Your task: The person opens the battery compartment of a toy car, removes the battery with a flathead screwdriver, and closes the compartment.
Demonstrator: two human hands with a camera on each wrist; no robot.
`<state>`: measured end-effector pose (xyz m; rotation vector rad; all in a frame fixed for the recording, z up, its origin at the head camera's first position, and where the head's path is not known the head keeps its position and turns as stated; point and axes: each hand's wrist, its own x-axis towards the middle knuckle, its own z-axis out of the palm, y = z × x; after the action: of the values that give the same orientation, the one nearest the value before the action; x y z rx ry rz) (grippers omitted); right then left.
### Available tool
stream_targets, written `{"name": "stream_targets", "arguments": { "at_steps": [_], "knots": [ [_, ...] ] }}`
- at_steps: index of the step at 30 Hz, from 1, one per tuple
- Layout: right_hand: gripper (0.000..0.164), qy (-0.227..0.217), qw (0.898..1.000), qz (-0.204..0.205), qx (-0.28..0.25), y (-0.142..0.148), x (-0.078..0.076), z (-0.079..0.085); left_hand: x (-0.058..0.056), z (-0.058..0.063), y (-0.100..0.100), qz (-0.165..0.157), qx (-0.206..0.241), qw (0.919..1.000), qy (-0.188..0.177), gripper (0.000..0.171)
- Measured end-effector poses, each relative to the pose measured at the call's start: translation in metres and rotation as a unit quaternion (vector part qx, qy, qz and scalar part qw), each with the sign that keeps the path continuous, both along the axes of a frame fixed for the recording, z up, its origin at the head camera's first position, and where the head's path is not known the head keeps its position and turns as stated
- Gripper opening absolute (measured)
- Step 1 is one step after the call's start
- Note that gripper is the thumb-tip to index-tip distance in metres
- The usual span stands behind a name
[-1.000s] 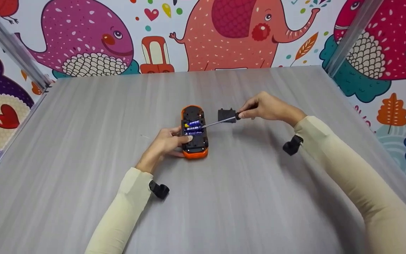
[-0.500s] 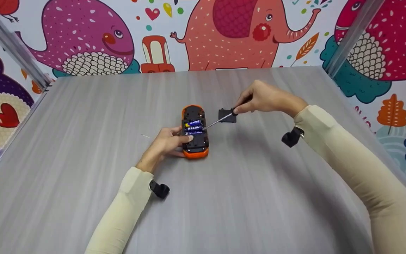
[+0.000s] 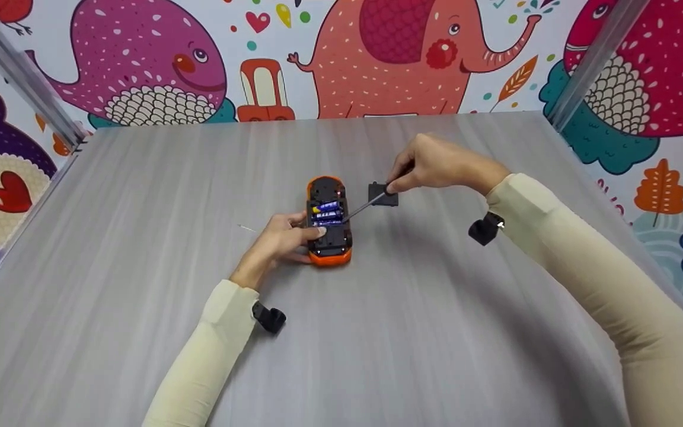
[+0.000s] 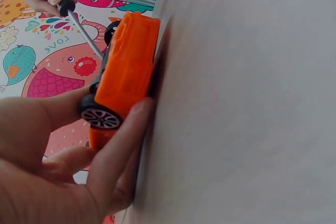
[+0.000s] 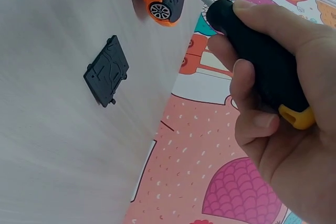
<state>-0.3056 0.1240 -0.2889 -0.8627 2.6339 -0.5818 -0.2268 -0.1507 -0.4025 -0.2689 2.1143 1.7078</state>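
An orange toy car (image 3: 331, 259) lies upside down on the table, its black underside facing up. Blue batteries (image 3: 326, 216) sit side by side in its open battery compartment. My left hand (image 3: 279, 240) grips the car from the left, thumb on the underside and fingers along the far side, as the left wrist view shows. In my right hand (image 3: 436, 163) is a screwdriver (image 5: 262, 59) with a black handle and a yellow end. Its metal shaft slants down to the compartment's right edge by the batteries; whether the tip touches is too small to tell.
A black battery cover (image 5: 107, 72) lies on the table (image 3: 412, 332) just right of the car. Left of my left hand is a thin, light-coloured sliver (image 3: 245, 228). Printed cartoon walls (image 3: 389, 59) stand behind the table and at its sides.
My right hand has risen and shifted left, so the screwdriver stands steeper. Its tip has slid slightly down the compartment's right edge. My left hand and the car stay almost still.
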Motion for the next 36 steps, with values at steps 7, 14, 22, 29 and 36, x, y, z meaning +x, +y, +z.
{"name": "stream_targets", "arguments": {
  "at_steps": [7, 14, 22, 29, 36],
  "knots": [
    [0.016, 0.02, 0.999, 0.018, 0.035, -0.015, 0.006, 0.014, 0.0, 0.0, 0.0, 0.002, 0.001, 1.0, 0.001, 0.069],
    [0.015, 0.06, 0.992, 0.049, 0.098, -0.042, 0.014, 0.031, 0.001, 0.0, 0.0, -0.001, -0.013, 0.9999, 0.008, 0.065],
    [0.016, 0.066, 0.991, 0.027, 0.117, -0.055, 0.017, 0.036, 0.0, 0.0, 0.0, -0.005, -0.017, 0.9998, 0.013, 0.065],
    [0.02, 0.025, 0.997, -0.013, 0.078, -0.037, 0.011, 0.025, 0.0, 0.001, 0.0, -0.007, -0.018, 0.9998, 0.009, 0.065],
    [0.02, -0.064, 0.995, -0.065, 0.03, -0.024, 0.004, 0.024, 0.001, 0.002, 0.0, -0.003, -0.013, 0.9999, 0.002, 0.068]
  ]
}}
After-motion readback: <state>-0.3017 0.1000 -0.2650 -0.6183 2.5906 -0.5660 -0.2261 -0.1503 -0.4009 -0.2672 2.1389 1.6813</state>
